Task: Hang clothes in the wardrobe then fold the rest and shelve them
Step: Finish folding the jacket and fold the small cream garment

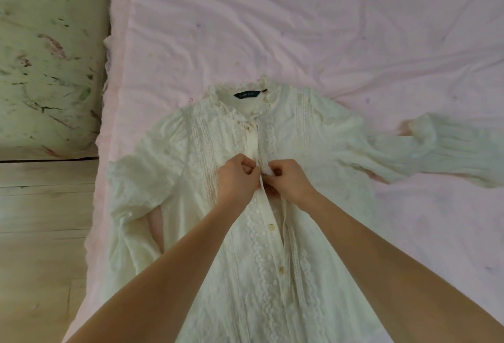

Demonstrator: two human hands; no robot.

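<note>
A cream blouse point(245, 206) lies face-up on the pink bed point(354, 29). The left hand point(238, 179) and right hand point(289, 180) each pinch its placket, apparently fastening a button; lower buttons need fastening next.

Most of the view was taken up by a bed point(327, 29) covered with a pale pink, creased sheet point(272, 15) faintly dotted with small purple marks. At the far left a pale green surface point(49, 56) streaked with dark and reddish marks was seen beside the bed. Nearer on the left, light wooden floorboards point(41, 220) were lit by soft, even light.
</note>
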